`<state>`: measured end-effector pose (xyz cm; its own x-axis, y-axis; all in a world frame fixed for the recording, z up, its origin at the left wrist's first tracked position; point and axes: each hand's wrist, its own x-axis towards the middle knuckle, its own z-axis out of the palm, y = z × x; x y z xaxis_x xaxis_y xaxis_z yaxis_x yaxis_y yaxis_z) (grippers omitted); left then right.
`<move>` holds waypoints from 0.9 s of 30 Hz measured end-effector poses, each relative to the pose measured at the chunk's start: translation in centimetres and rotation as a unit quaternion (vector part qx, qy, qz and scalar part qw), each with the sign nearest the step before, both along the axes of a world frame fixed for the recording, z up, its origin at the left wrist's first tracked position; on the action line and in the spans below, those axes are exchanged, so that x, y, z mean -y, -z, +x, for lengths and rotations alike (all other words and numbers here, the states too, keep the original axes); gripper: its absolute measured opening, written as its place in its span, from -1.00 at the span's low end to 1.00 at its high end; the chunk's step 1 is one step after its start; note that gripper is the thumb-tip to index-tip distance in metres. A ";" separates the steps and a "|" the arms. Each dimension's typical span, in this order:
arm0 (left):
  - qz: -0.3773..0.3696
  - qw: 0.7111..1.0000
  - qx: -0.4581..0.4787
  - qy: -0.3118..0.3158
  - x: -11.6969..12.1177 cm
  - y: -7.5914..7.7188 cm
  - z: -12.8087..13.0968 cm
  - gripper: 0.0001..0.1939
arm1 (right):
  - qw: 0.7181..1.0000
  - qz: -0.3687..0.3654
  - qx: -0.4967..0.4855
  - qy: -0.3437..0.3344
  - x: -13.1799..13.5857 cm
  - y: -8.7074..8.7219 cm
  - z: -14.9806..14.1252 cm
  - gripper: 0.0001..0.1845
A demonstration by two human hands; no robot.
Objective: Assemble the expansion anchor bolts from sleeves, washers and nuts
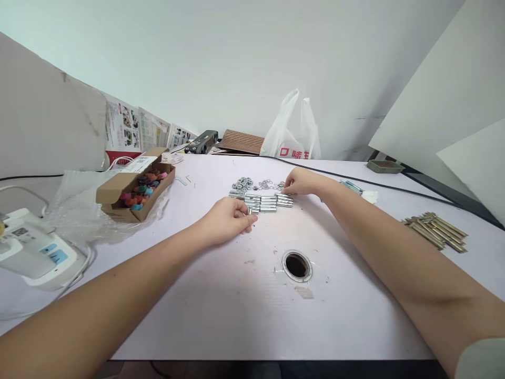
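Note:
Short silver metal sleeves (269, 201) lie side by side in rows on the white table. At the near left end of the rows, my left hand (226, 220) has its thumb and fingers closed about the end of a metal sleeve (253, 210). My right hand (303, 182) is at the far right end of the rows, fingertips bent down and pressed together; what they hold, if anything, is hidden. Behind the sleeves are a pile of silver nuts (243, 183) and a scatter of thin washers (267, 184).
Brass-coloured bolts (437, 231) lie to the right, silver rods (351, 187) beyond my right forearm. A round hole with a metal rim (284, 271) opens in the table (221, 316). Left stand a cardboard box (114, 187) of coloured pieces and a white device (47, 258). A black cable (355, 181) crosses behind.

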<state>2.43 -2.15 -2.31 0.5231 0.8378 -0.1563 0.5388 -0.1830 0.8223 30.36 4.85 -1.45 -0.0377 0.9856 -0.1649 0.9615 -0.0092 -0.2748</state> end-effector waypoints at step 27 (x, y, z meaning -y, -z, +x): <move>0.008 1.000 -0.019 0.011 -0.2 0.3 -0.1 -0.69 | 0.995 -0.033 -0.023 -0.086 1.4 -1.9 -0.4 -0.67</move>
<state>2.35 -1.97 -2.64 0.5347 0.8293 -0.1624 0.5655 -0.2084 0.7980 29.95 3.41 0.47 -0.2145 0.9510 -0.2227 0.9367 0.1357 -0.3227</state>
